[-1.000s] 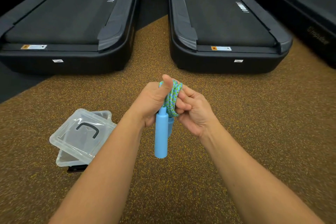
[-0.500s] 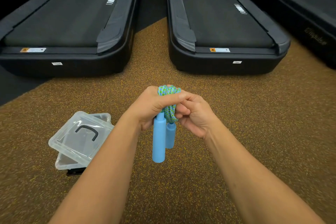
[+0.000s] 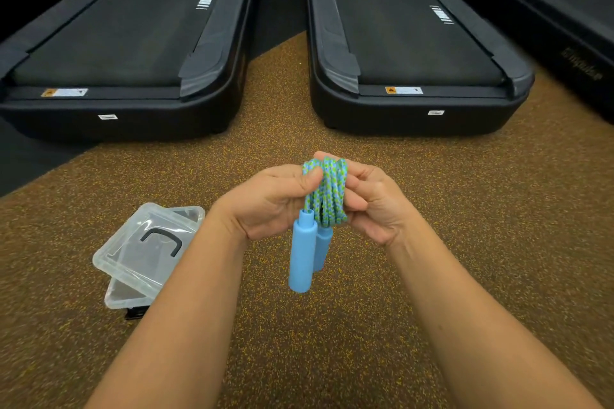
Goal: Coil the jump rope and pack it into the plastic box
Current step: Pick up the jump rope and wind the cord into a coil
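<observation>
The jump rope is a blue-and-green braided cord wound into a tight bundle of several loops, held upright in front of me above the floor. Its two light-blue handles hang straight down below the bundle, one in front of the other. My left hand grips the bundle from the left, thumb pressed on the loops. My right hand pinches it from the right. On the floor to the lower left, apart from my hands, sits the clear plastic box, with its lid with a black handle lying askew on top.
Brown speckled rubber flooring spreads all around. Two black treadmills stand side by side ahead, a third treadmill at the far right. A small black object pokes out under the box.
The bundle has been turned so the loops face me, and my right fingers have shifted onto its side. The second handle now hangs beside the first. The hands dropped slightly.
</observation>
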